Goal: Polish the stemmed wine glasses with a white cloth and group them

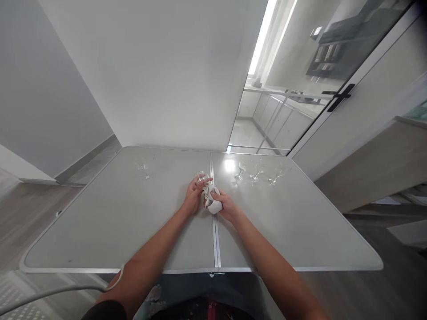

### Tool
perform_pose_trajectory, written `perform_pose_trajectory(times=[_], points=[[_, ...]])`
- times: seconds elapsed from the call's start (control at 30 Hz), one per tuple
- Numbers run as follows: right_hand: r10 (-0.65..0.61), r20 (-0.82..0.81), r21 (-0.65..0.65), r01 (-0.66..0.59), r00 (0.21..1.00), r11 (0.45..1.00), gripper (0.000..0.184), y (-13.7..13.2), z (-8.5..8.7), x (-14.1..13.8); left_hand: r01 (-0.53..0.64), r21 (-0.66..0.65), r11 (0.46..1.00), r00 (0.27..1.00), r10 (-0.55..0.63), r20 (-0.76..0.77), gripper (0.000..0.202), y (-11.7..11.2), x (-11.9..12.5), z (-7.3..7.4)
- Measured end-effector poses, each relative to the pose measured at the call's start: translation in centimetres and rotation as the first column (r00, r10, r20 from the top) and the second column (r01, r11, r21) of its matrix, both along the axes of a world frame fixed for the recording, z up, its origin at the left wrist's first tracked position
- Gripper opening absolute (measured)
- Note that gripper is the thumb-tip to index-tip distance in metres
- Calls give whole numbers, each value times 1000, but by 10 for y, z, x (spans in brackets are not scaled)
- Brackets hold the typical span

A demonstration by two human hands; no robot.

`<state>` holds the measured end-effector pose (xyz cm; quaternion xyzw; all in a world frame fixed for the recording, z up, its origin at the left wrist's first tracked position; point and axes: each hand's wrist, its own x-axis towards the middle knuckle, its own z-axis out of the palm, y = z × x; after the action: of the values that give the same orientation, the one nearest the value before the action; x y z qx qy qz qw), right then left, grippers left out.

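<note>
My left hand (192,196) is wrapped round a clear wine glass (200,177) held over the middle of the grey folding table (100,222). Close beside it, my right hand (225,204) grips a bunched white cloth (211,201) that touches the glass. Both hands hover above the table's centre seam. Three more clear wine glasses (256,173) stand in a row to the right of my hands. One clear glass (143,167) stands alone at the far left of the table.
A white wall panel stands behind the table. A glass door with a black handle (338,98) is at the right. A pale cable (60,291) runs past the table's front left edge.
</note>
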<state>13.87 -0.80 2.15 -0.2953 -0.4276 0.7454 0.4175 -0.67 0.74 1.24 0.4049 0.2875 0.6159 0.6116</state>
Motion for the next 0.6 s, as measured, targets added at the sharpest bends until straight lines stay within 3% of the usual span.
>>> perform_pose_trajectory(times=[0.13, 0.27, 0.37, 0.43, 0.5, 0.6], points=[[-179, 129, 189, 153, 975, 970, 40, 0, 1, -5, -23, 19, 1000, 1000, 23, -15, 60, 0, -1, 3], [-129, 225, 306, 56, 966, 950, 35, -2, 1, -4, -45, 60, 997, 998, 48, -36, 60, -1, -2, 7], [-386, 363, 567, 127, 848, 814, 33, -2, 1, -1, -110, 137, 984, 993, 115, -28, 67, -3, -3, 9], [-500, 373, 638, 175, 781, 750, 34, -2, 0, 0, -142, 156, 978, 989, 145, -11, 71, -4, -4, 10], [-445, 361, 555, 194, 820, 809, 27, 0, -1, 0, -94, 129, 987, 996, 94, 6, 69, -5, -5, 10], [-270, 196, 256, 217, 943, 942, 27, 5, -2, 1, -7, 86, 996, 998, 2, 61, 66, -4, -8, 12]])
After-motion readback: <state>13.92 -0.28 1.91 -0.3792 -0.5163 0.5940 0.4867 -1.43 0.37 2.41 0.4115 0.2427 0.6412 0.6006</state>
